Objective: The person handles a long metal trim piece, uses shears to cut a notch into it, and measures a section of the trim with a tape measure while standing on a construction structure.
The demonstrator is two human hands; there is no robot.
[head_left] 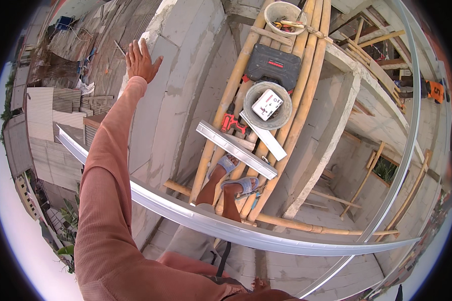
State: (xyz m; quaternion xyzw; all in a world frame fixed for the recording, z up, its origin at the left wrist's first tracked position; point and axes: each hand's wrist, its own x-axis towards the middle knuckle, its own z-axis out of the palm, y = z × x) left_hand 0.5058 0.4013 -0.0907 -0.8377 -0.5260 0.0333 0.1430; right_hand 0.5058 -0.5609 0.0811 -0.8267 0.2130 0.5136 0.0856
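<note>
My left hand (142,64) is stretched out at the far left with its fingers apart, holding nothing. It is over or beside the top of a grey block wall (161,80); whether it touches the wall I cannot tell. A long silver metal channel (246,239) runs across in front of my body and passes behind my left arm. My right hand is out of the picture. Below, my sandalled feet stand on bamboo poles (299,118), close to a short metal channel piece (236,150) lying crosswise. Beyond it are a red cordless drill (232,123) and a white strip (266,140).
On the bamboo sit a bucket (249,111) holding a white box (267,104), a dark tool case (272,66) and another bucket (271,11) with tools. Another long metal rail (413,108) rises at right. A person in orange (432,90) is farther right. Corrugated roofs (65,108) lie lower left.
</note>
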